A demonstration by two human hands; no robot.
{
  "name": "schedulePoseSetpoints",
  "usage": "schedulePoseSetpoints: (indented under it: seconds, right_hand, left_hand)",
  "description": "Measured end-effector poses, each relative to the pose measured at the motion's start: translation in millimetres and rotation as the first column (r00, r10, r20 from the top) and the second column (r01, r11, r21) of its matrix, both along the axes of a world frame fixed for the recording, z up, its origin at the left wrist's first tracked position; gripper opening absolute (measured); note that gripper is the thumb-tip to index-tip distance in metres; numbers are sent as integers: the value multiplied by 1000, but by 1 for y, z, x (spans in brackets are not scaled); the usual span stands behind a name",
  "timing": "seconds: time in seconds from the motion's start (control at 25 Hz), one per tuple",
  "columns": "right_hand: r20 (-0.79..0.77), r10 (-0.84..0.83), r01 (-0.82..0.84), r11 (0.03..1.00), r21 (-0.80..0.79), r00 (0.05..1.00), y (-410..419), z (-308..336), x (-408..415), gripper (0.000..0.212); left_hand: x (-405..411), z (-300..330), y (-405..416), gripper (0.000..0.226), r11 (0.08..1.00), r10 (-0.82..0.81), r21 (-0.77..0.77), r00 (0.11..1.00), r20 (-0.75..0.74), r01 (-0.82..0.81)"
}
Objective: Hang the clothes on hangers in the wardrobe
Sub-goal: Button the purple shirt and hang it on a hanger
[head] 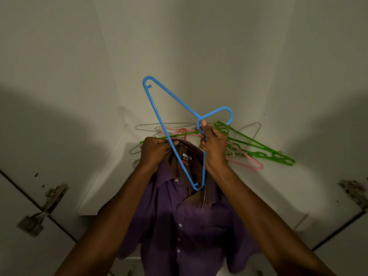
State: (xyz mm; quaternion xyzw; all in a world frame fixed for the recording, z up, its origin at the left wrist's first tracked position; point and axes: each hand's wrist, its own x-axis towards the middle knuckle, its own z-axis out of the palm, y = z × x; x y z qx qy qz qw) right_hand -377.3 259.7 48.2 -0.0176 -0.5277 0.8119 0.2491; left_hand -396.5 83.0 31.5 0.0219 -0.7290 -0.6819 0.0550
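A purple button-up shirt (191, 226) hangs in front of me, its collar held up at the level of the wardrobe shelf. My left hand (154, 150) grips the collar at its left side, beside the hanger's long bar. A blue plastic hanger (159, 116) is tilted, with one end sticking up to the left and the other end tucked into the shirt's neck opening. My right hand (214, 146) grips the blue hanger just below its hook.
Several loose hangers lie on the white wardrobe shelf (278, 188) behind my hands: green ones (264, 151), a pink one (249, 159) and thin grey wire ones (250, 129). White walls enclose the wardrobe. Door hinges sit at the left (44, 208) and right (354, 194).
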Motion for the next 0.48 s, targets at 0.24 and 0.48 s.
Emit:
schedulePoseSetpoints:
  seconds: [0.24,0.48]
  right_hand:
    - [2,287,-268,892,363,958,27,-9,3,16]
    - [14,344,-274,721,637,939,63,10,11,16]
  left_hand:
    - [-2,20,-24,39,983,-39,183,975,218,-2]
    - [-8,35,-52,50,959,-253,218,902,350,184]
